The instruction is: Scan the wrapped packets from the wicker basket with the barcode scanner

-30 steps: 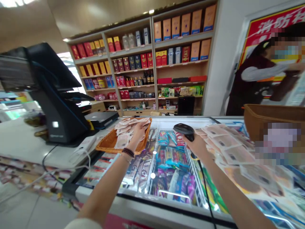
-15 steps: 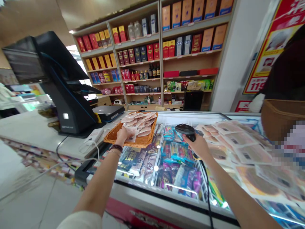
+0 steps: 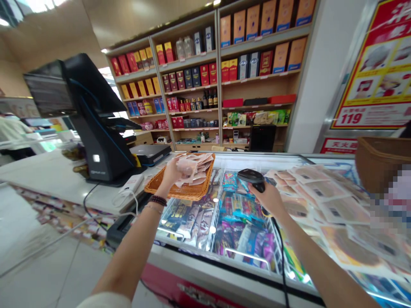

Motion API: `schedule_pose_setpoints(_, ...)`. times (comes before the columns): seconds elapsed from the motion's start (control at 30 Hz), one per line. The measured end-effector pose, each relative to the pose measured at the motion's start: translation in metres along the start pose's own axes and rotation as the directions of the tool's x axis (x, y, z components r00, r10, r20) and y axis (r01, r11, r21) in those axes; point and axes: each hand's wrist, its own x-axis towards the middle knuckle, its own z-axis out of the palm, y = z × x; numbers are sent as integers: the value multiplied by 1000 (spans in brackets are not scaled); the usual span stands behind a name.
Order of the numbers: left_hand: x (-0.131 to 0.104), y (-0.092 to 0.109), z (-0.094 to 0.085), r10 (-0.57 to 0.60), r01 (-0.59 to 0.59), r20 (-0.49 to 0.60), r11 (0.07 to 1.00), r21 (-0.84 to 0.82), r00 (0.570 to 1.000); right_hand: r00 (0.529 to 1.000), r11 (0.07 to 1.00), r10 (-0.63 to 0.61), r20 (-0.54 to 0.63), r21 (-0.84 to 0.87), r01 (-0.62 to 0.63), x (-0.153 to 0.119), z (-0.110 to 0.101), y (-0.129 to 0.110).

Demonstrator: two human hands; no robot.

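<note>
My left hand [image 3: 172,171] is closed on a clear flat packet [image 3: 189,167], held just over an orange wicker basket [image 3: 195,193]. More clear packets [image 3: 203,164] with pale contents lie heaped in that basket, which rests on the glass-topped freezer. In my right hand [image 3: 269,196] is a black barcode scanner [image 3: 252,176], its head pointing left and its cable [image 3: 282,256] hanging down in front. To the right of that hand, larger flat vacuum packs [image 3: 340,205] are spread over the freezer glass.
Left of the basket stand a black checkout terminal [image 3: 99,141], a flat dark device [image 3: 150,153] and a white box with cables [image 3: 131,184]. Bagged ice creams [image 3: 240,209] show under the glass. Shelves [image 3: 192,92] of boxes line the back. A brown basket [image 3: 379,164] sits far right.
My left hand has risen from the basket's front area, lifting a packet over the heap. The right hand keeps the scanner in nearly the same place. At right, a dark shape has largely left view.
</note>
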Motion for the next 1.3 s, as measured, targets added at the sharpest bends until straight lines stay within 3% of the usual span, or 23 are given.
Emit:
schedule_pose_setpoints(0.07,1,25,12,-11,12,7,975,-224,1000,1000,999,20,-8,36,-20,-1,-3,0)
schedule_pose_setpoints(0.13,1,52,32,44,-23,35,889,-458,998,999,995,42,-19,93,-40,-1,-8,-1)
schedule_pose_setpoints(0.23,-2,91,73,141,-29,99,704,-710,985,997,980,50,-56,196,-38,-1,-17,-1)
schedule_pose_setpoints(0.33,-12,122,122,203,7,131,518,-855,970,994,961,45,-95,277,-16,0,-26,4)
schedule_pose_setpoints(0.47,-32,140,187,110,139,207,441,-887,972,992,941,54,-115,337,-12,-1,-35,16)
schedule_pose_setpoints(0.6,-54,135,228,56,256,291,338,-906,955,995,954,31,-99,298,0,-5,-37,29)
schedule_pose_setpoints(0.73,-68,120,241,55,333,363,291,-897,930,997,980,62,-39,193,-53,-9,-37,32)
schedule_pose_setpoints(0.97,-72,110,237,51,335,362,278,-900,931,998,988,66,-15,-137,-67,-13,-39,21)
schedule_pose_setpoints(1.17,-73,108,237,54,320,346,268,-909,937,994,972,112,13,-211,-107,-15,-39,18)
schedule_pose_setpoints(1.3,-73,108,237,46,323,350,290,-901,935,997,974,75,14,-214,-71,-16,-40,20)
